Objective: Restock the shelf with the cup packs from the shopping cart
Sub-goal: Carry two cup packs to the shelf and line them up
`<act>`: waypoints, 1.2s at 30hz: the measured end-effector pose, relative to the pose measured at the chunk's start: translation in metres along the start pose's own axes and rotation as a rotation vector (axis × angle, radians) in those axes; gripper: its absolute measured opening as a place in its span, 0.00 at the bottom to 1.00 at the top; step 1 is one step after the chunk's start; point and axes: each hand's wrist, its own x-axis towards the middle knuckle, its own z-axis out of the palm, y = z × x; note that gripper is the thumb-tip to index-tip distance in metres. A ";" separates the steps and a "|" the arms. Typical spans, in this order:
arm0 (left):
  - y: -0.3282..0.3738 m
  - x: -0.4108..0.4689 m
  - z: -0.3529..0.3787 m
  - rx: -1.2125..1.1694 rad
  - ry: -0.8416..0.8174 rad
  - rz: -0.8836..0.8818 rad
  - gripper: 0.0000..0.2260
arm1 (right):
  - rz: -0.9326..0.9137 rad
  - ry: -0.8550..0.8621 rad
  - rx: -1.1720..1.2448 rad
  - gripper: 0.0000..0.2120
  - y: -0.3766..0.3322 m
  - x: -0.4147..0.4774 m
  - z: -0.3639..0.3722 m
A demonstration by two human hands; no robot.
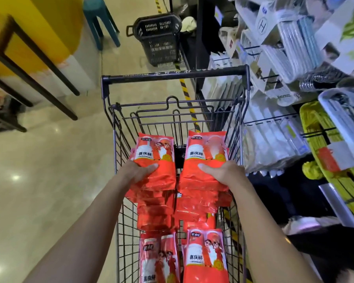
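Observation:
A black wire shopping cart (172, 77) stands in front of me, filled with red cup packs. My left hand (138, 170) grips a stack of red cup packs (154, 152) on the left side of the cart, thumb on top. My right hand (223, 172) grips a second stack of red cup packs (206, 149) on the right side, thumb on top. More red packs (204, 256) lie lower in the cart, nearer me. The shelf (284, 78) is to the right of the cart.
The shelf holds hanging white and clear packs, and yellow packs (323, 139) hang at its right. A black plastic basket (159, 37) sits on the floor beyond the cart. A teal stool (100, 19) and black-framed tables (29, 58) stand at the left. Yellow-black floor tape runs along the shelf.

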 end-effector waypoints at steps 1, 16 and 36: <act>0.002 -0.001 0.000 -0.030 -0.026 -0.033 0.37 | 0.012 -0.011 0.072 0.64 0.000 0.002 0.003; -0.048 -0.048 0.009 -0.508 -0.051 0.085 0.25 | -0.205 0.215 0.713 0.37 0.046 -0.058 0.022; -0.209 -0.279 -0.016 -0.723 -0.306 0.599 0.19 | -0.360 0.656 0.967 0.33 0.156 -0.387 0.145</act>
